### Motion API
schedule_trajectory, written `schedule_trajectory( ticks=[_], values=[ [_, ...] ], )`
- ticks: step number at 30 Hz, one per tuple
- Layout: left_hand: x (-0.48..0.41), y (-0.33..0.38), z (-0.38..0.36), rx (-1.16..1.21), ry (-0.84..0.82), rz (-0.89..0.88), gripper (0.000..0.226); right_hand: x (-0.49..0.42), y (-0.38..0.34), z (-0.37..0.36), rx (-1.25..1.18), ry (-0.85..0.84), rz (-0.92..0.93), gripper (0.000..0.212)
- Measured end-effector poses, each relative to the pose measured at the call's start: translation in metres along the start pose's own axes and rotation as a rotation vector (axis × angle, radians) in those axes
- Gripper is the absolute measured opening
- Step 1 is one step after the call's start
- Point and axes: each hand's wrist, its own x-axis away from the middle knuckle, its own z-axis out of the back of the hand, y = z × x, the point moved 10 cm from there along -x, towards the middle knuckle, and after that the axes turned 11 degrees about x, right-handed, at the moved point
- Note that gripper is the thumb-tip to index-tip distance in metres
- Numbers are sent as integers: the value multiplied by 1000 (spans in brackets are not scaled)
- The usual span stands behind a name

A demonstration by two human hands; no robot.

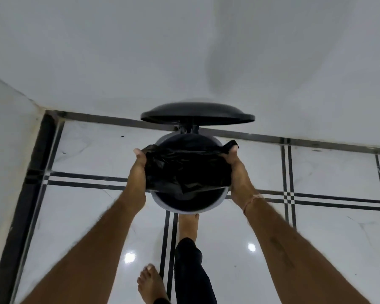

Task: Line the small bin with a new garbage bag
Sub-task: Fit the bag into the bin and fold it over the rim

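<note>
Counts: one small bin (188,207), one black garbage bag (184,170), one bin lid (198,113), two hands, two bare feet. Bin stands on the tiled floor (316,227) close to the white wall (184,51), lid swung up and open behind it on a dark hinge post. Bag is stretched flat across the bin mouth, between the two hands, covering most of the opening; only the near arc of the pale rim and a bit of the far rim show. Left hand (138,170) is closed on the bag's left edge, thumb on top, fingers hidden under the plastic. Right hand (234,170) is closed on the right edge, a corner of the bag poking up past the thumb; fingers likewise hidden. Thin thread band on the right wrist. One foot (188,224) sits at the bin base, toes hidden under the bin, so cannot tell if it presses a pedal. Other foot (150,281) is back on the floor, heel cut off by the frame's lower edge. Black trouser leg (191,270) runs down to the front foot. Bin interior reads as dark, contents unclear. Slight motion blur on the bag and rim. Two bright light reflections on the glossy tiles
</note>
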Motion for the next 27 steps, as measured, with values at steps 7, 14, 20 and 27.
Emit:
schedule_trajectory(
  ticks=[7, 14, 20, 27],
  values=[
    [-27, -33, 33, 2, 115, -100, 68, -31, 24, 20, -70, 60, -10, 71],
    [5, 12, 41, -928, 581, -546, 54, -33, 9, 34, 239, 122, 128, 45],
    [-36, 20, -75, -1337, -130, -802, 64, -34, -5, 28, 316, 98, 216, 38],
    [-57, -14, -67, -1345, -298, -543, 19, -37, -18, 34, 340, 110, 258, 45]
  ],
)
